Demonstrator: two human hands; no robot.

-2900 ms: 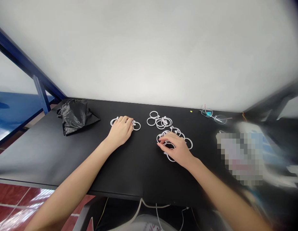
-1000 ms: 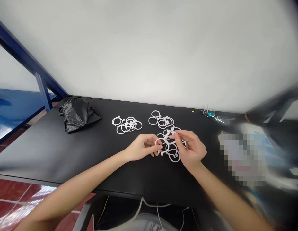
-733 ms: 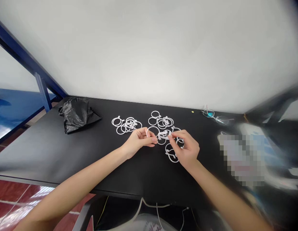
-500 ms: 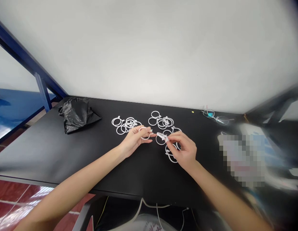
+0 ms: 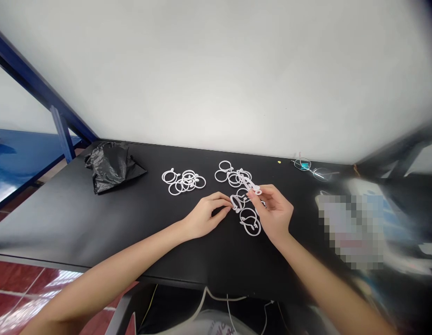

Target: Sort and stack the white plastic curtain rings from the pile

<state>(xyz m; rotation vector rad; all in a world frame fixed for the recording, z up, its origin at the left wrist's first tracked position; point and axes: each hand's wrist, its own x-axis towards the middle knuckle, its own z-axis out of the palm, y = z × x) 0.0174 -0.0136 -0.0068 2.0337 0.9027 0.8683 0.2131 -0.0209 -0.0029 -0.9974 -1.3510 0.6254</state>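
Reaching farther forward and to the right than half a second ago, the left hand (image 5: 208, 217) is now meeting the loose white rings, while the right hand (image 5: 276, 213) is lifting its bundle slightly away from the person. Between the left thumb and forefinger, which are narrowing to a pinch, a tilted, thin white ring (image 5: 238, 203) is sitting right at the fingertips. Opposite, the right fingers are closing on a small bundle of white rings with little clips (image 5: 251, 185), which is projecting beyond the thumb toward the far side; how many it is holding cannot be told. These rings are looking smooth, round and plastic-like, each slender, with small tabs showing along the edges.

Just below the hands, a near group of overlapping white rings (image 5: 250, 218) is lying flat, partly hidden by the right hand. Beyond the bundle, a far group of white rings (image 5: 239, 177) is resting on the matte black surface (image 5: 188, 256), and a left group of white rings (image 5: 191, 178) is spreading farther left. A crumpled, shiny black plastic bag (image 5: 113, 168) is lying toward the left end.
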